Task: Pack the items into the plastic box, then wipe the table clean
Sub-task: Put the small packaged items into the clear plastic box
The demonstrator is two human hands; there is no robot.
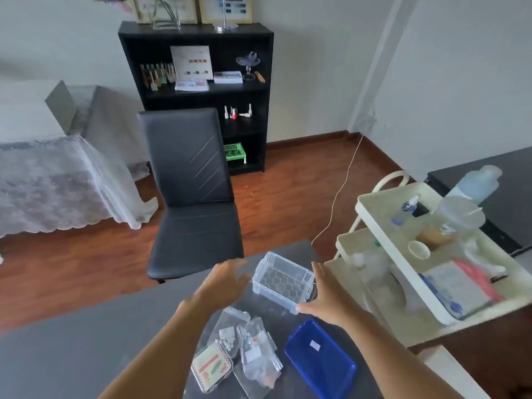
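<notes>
Head view: clear box (283,279) on the dark table (86,335), near its far right corner, lid off, open top up, honeycomb pattern visible on the floor inside. Long axis slanted from far left to near right, near right corner toward the right hand (325,298). Right hand flat, fingers straight and together, thumb tip touching the box's near right corner, palm just beside its right end. Left hand (224,280) blurred, fingers spread and relaxed, beside the box's left end; contact with it impossible to tell. Blue lid (319,359) flat on the table just nearer than the right hand, long axis running far left to near right. Pile of clear bags (253,347) left of the lid, overlapping, with a small printed card (212,367) at its near left edge. Black chair (190,197) past the table's far edge. Cream cart (374,223) to the right, bottles and jars on its top tray. Black shelf (198,90) against the far wall.
</notes>
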